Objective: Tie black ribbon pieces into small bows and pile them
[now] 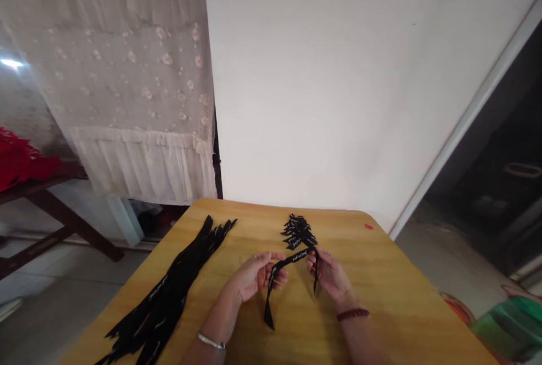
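A black ribbon (292, 259) printed with white lettering stretches between my two hands above the table. My right hand (332, 276) pinches it near one end, and a short tail hangs down below those fingers. My left hand (259, 276) is loosely curled with the ribbon running across its fingers; the ribbon's longer end droops toward the tabletop. Just beyond my hands lies a small pile of folded black ribbon pieces (297, 229) with white print. To the left, a long bundle of black ribbon strips (173, 283) is spread diagonally over the table.
The wooden table (381, 297) meets a white wall (313, 82). A small red piece (369, 226) lies near its far right corner. A lace curtain (139, 82) hangs at left, beside red material (21, 161) on a dark stand. A green container (508, 325) is at lower right.
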### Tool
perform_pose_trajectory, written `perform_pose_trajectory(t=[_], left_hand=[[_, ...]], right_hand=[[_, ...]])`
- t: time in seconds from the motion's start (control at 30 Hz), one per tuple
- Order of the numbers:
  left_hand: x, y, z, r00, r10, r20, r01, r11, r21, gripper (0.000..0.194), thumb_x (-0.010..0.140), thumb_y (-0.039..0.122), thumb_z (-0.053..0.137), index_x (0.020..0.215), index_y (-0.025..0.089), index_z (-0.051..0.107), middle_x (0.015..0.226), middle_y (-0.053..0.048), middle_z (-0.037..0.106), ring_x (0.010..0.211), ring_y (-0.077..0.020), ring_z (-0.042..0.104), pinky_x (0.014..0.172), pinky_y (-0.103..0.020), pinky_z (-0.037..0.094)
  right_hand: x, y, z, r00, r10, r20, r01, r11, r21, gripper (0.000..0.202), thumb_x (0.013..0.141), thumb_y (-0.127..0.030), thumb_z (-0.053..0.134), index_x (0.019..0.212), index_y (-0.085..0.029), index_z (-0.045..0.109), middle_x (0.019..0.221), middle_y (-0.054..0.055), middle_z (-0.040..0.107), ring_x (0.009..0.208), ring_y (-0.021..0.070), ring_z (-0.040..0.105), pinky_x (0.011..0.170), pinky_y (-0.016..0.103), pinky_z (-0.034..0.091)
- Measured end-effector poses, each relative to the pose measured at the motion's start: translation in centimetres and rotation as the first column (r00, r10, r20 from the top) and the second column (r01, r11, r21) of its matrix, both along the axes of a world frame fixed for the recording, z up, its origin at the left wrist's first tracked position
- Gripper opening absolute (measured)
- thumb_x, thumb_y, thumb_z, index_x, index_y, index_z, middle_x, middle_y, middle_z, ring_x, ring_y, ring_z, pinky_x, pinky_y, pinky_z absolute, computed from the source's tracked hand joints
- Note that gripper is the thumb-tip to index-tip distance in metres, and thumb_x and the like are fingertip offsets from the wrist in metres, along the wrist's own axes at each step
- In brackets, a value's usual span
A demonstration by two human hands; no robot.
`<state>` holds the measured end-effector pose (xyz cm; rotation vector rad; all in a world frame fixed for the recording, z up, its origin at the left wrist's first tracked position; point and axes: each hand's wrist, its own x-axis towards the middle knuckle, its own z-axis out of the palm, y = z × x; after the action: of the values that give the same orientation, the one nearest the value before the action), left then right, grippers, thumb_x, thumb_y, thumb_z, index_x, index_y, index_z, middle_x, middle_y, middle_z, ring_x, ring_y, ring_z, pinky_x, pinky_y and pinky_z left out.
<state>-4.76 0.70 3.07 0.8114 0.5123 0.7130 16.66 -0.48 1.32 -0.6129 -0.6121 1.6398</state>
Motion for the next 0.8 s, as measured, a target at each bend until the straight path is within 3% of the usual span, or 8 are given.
perform_pose_trajectory(t=[0.27, 0.47, 0.8], left_hand=[[-0.83, -0.16, 0.03, 0.997, -0.035, 0.063, 0.032, 0.998, 0.053, 0.023, 0.074, 0.023, 0.053, 0.092, 0.009, 0.059, 0.084, -0.015, 0.065, 0.074, -0.0199, 0.061, 0.068, -0.032, 0.045], [-0.91, -0.06, -0.28, 0.998, -0.007, 0.066, 0.003, 0.999, 0.051, 0.028, 0.064, 0.013, 0.062, 0.091, 0.01, 0.06, 0.082, -0.012, 0.065, 0.07, -0.0177, 0.061, 0.068, -0.029, 0.045], [-0.71, -0.05, -0.76, 0.991, 0.124, 0.06, -0.122, 0.992, -0.029, 0.02, 0.063, 0.011, 0.063, 0.083, 0.011, 0.061, 0.069, -0.008, 0.065, 0.06, -0.0142, 0.06, 0.06, -0.026, 0.046]], right_hand=[[0.36, 0.11, -0.02, 0.998, -0.036, 0.059, 0.037, 0.999, -0.028, 0.013, 0.062, -0.028, 0.066, 0.064, -0.021, 0.054, 0.057, -0.003, 0.051, 0.053, 0.0096, 0.05, 0.051, 0.02, 0.041], [0.42, 0.13, -0.2, 0.996, -0.044, 0.083, 0.048, 0.998, -0.037, 0.013, 0.062, -0.028, 0.065, 0.065, -0.021, 0.054, 0.058, -0.003, 0.051, 0.053, 0.0105, 0.05, 0.05, 0.022, 0.042], [-0.09, -0.22, 0.06, 0.999, -0.036, 0.023, 0.037, 0.999, -0.005, 0.01, 0.065, -0.024, 0.065, 0.068, -0.017, 0.058, 0.06, -0.002, 0.054, 0.056, 0.0101, 0.052, 0.051, 0.02, 0.042]])
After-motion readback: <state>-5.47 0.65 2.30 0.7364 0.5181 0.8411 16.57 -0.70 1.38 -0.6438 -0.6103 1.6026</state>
